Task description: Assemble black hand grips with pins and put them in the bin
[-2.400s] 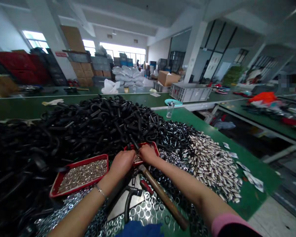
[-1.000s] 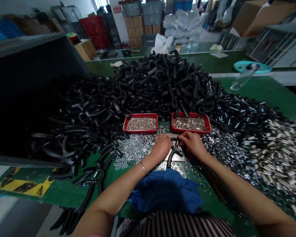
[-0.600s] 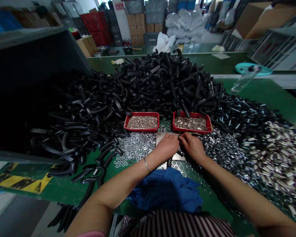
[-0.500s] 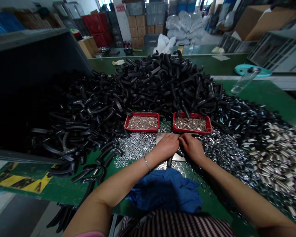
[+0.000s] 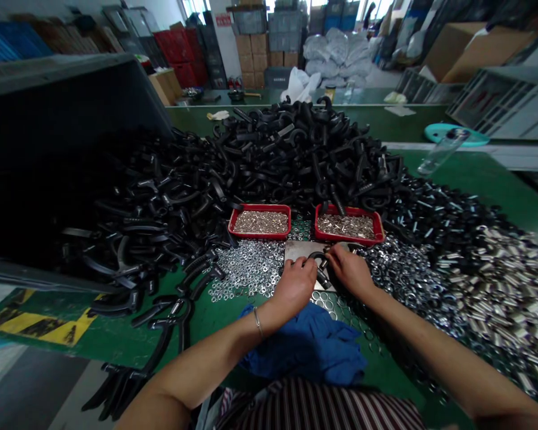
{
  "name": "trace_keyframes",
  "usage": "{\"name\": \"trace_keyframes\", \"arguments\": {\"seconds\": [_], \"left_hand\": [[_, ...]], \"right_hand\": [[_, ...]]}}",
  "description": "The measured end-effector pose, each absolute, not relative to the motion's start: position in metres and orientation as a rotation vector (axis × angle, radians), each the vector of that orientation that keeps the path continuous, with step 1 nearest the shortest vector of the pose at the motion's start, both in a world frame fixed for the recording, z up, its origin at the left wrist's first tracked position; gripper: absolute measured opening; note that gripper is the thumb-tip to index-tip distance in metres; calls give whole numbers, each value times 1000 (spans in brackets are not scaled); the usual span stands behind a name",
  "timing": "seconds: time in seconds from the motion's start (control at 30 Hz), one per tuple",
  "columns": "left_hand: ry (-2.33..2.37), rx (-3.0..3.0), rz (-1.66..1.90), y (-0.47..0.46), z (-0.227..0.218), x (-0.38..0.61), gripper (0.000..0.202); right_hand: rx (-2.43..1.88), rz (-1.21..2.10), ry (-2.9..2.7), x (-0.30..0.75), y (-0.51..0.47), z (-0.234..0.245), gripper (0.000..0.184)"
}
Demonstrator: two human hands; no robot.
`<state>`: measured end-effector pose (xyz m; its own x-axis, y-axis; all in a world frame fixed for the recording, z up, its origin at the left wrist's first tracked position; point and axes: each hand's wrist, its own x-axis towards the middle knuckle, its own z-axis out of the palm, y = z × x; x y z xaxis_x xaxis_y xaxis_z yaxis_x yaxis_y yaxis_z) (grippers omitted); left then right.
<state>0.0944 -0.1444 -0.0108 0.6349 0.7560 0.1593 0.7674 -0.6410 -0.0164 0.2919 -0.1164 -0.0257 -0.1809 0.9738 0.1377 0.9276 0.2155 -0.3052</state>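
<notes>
My left hand [image 5: 298, 279] is closed around one end of a black curved handle [image 5: 316, 255], over a flat metal plate [image 5: 296, 248]. The handle's hooked part shows between my two hands, and the rest is hidden under my left fingers. My right hand [image 5: 350, 272] is just to the right, its thumb and fingers pinched together beside the handle's hook. What sits in that pinch is too small to make out. Loose small nuts [image 5: 251, 266] lie left of the plate, and larger metal rings [image 5: 325, 300] lie in front of it.
Two red trays of small metal pieces, a left tray [image 5: 260, 235] and a right tray [image 5: 377, 228], stand behind the plate. A large heap of black handles [image 5: 269, 155] rises beyond them. Metal sleeves [image 5: 506, 292] pile up at right. A blue cloth [image 5: 305, 349] lies in front.
My left hand has moved slightly left and toward me, away from my right hand. More of the handle's black hook now shows between them. My right hand is nearly unmoved, still pinched.
</notes>
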Motion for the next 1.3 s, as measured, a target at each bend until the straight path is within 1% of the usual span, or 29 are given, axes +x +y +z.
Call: {"name": "trace_keyframes", "arguments": {"seconds": [0.1,0.2,0.37,0.4,0.47,0.53,0.6,0.7,0.87,0.97,1.07,1.1,1.17,1.27,1.3], "left_hand": [[-1274,-2773,-188,-143,-11,93,40],[-1251,-2784,-184,-143,-11,93,41],[-1265,-2801,-220,-143,-13,91,40],[-1267,-2801,-223,-144,-14,91,41],[-1268,-2791,-212,-144,-16,93,42],[-1272,-2773,-168,-144,-17,96,42],[-1275,-2757,-110,-145,-18,100,42],[-1282,-2739,-52,-146,-19,103,42],[-1316,-2743,-101,-150,-21,99,44],[-1404,-2723,-131,-150,-21,98,45],[-1387,-2728,-98,-149,-22,98,47],[-1371,-2732,-88,-149,-22,99,47],[-1349,-2733,-77,-149,-24,100,48],[-1350,-2720,-81,-152,-24,103,47],[-1368,-2720,-91,-151,-21,102,46]], "right_hand": [[-1723,256,-2242,295,-120,-27,24],[-1790,207,-2318,291,-117,-20,23],[-1800,194,-2392,298,-112,5,16],[-1822,139,-2365,304,-114,8,18],[-1914,-14,-2293,318,-123,8,29],[-2032,-83,-2267,331,-133,3,34],[-2089,-9,-2303,339,-139,-5,31],[-2017,117,-2270,343,-143,-9,24],[-1803,620,-2003,350,-154,2,24],[-1810,709,-1845,367,-165,1,30],[-1974,725,-1722,396,-174,-9,32],[-2041,687,-1731,406,-176,-12,31],[-2106,465,-1852,420,-179,-15,30],[-1973,-10,-2049,424,-179,-12,34],[-1920,-103,-2076,422,-178,-11,35]]}}
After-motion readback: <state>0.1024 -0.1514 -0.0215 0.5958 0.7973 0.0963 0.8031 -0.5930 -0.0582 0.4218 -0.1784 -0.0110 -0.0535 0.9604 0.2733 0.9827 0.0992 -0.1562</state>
